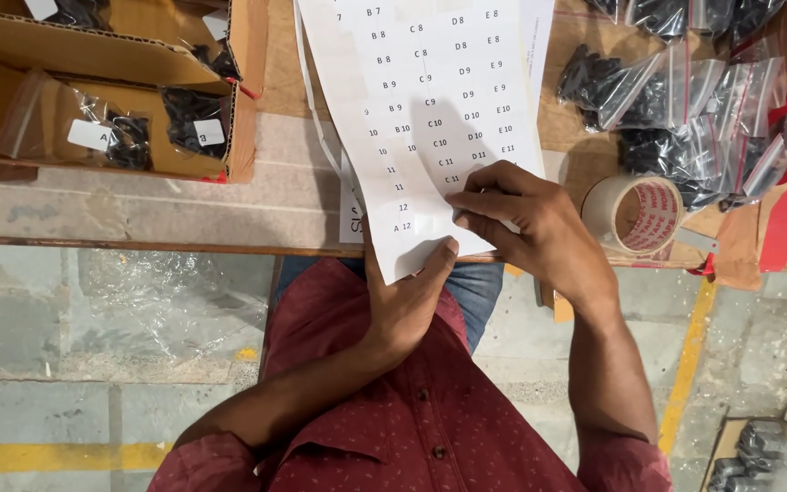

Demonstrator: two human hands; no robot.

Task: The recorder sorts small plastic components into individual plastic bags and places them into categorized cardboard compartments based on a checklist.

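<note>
A white sheet of small printed labels [425, 109] lies over the table edge toward me. My left hand [407, 292] holds its near edge from below, thumb on top. My right hand [526, 219] pinches at a label near the sheet's lower right corner, fingertips pressed together on the paper. More white sheets lie under it.
A cardboard box [11, 155] at the left holds clear bags of black parts with white labels. Several more such bags [685, 100] are heaped at the right. A roll of tape [635, 214] sits by my right hand. Below is a concrete floor with yellow lines [689, 364].
</note>
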